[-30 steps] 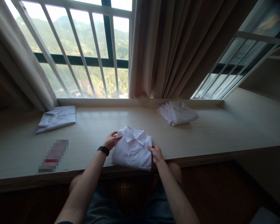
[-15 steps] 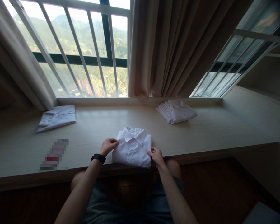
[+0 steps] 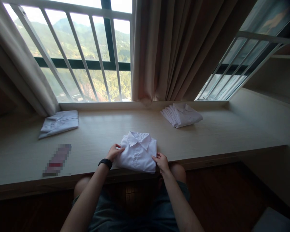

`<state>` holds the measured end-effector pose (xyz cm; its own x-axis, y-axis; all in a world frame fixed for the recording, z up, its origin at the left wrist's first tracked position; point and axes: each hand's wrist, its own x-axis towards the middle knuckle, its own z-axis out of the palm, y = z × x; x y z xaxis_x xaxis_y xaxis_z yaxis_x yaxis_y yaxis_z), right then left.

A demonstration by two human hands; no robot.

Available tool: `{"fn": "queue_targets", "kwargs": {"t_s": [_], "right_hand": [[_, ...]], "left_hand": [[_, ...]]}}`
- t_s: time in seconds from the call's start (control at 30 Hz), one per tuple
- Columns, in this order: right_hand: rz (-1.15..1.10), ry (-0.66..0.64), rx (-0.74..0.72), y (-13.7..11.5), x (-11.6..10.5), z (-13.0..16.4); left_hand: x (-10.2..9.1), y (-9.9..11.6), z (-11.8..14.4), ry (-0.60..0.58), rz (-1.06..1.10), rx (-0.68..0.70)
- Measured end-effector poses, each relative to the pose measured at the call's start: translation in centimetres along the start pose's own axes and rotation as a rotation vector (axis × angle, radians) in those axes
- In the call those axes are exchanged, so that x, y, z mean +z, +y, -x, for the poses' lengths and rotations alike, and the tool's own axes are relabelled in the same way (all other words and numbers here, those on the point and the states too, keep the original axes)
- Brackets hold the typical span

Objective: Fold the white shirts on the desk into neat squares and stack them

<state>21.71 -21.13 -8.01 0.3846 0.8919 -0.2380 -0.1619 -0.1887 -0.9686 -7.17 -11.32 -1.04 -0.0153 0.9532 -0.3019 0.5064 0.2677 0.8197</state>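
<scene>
A folded white shirt [image 3: 137,154] lies at the front edge of the wooden counter, its collar pointing away from me and its lower edge near the counter's rim. My left hand [image 3: 114,152] grips the shirt's left side between thumb and fingers; a black band circles that wrist. On the opposite side, my right hand [image 3: 161,161] pinches the shirt's right edge, thumb on top. The fingertips under the cloth are hidden on both sides.
Another folded white shirt [image 3: 60,123] lies at the back left of the counter [image 3: 106,125]. A stack of folded white shirts [image 3: 182,115] sits at the back right. A blurred flat reddish item [image 3: 57,161] lies front left. Curtains [image 3: 157,51] and barred windows stand behind.
My left hand has shifted slightly right and down along the shirt's left side. My right hand and the shirt stay nearly in place. The view has shifted a little.
</scene>
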Motion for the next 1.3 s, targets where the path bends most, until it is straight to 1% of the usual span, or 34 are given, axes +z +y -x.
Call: {"fn": "queue_targets", "kwargs": {"t_s": [0.1, 0.2, 0.27, 0.33, 0.4, 0.47, 0.53, 0.63, 0.7, 0.8, 0.87, 0.97, 1.0, 1.03, 1.1, 1.13, 1.2, 1.3], "right_hand": [[0.041, -0.006, -0.023, 0.3, -0.2, -0.1], [0.224, 0.049, -0.073, 0.3, -0.6, -0.3], [0.399, 0.106, -0.113, 0.0, -0.8, -0.4], [0.555, 0.148, -0.157, -0.6, -1.0, -0.6], [0.656, 0.175, -0.194, -1.1, -1.1, -0.7], [0.686, 0.200, -0.207, -1.4, -1.1, -0.9], [0.671, 0.224, -0.214, -1.3, -1.1, -1.0], [0.643, 0.218, -0.264, -0.6, -1.2, -0.9], [0.626, 0.189, -0.323, 0.1, -1.3, -0.7], [0.634, 0.155, -0.411, 0.4, -1.2, -0.4], [0.715, 0.206, -0.471, -0.1, -0.7, -0.3], [0.920, 0.330, -0.612, -1.9, 1.2, -0.2], [0.989, 0.330, -0.671, -2.5, 2.0, -0.2], [1.054, 0.297, -0.725, -3.1, 2.9, -0.3], [1.166, 0.176, -0.786, -3.6, 4.4, -0.8], [1.210, 0.115, -0.781, -3.5, 5.0, -1.1], [1.267, 0.035, -0.717, -2.7, 5.6, -1.8], [1.291, 0.014, -0.616, -0.9, 5.5, -2.8]], "left_hand": [[-0.2, -0.5, 0.1, -0.030, -0.043, 0.011], [0.2, -1.1, 0.7, -0.023, -0.115, 0.032], [0.7, -1.6, 1.2, 0.030, -0.170, 0.038], [1.4, -2.0, 1.7, 0.108, -0.210, 0.068], [1.8, -2.2, 1.9, 0.153, -0.169, 0.067], [2.0, -2.2, 1.9, 0.146, -0.068, 0.025], [2.0, -2.0, 1.7, 0.105, 0.031, -0.008], [1.7, -1.8, 1.2, 0.082, 0.097, 0.029], [1.5, -1.5, 0.9, 0.101, 0.119, 0.065], [1.5, -0.7, 0.3, 0.188, 0.105, 0.113], [2.0, 0.4, 0.0, 0.253, 0.043, 0.200], [3.9, 2.2, -0.2, 0.290, -0.222, 0.486], [4.7, 2.7, -0.2, 0.283, -0.333, 0.577], [5.6, 3.1, -0.1, 0.263, -0.434, 0.642], [7.2, 3.2, 0.0, 0.196, -0.567, 0.688], [7.9, 3.1, 0.0, 0.158, -0.610, 0.689], [8.7, 2.4, 0.0, 0.099, -0.659, 0.674], [9.0, 1.6, -0.1, 0.082, -0.683, 0.670]]}}
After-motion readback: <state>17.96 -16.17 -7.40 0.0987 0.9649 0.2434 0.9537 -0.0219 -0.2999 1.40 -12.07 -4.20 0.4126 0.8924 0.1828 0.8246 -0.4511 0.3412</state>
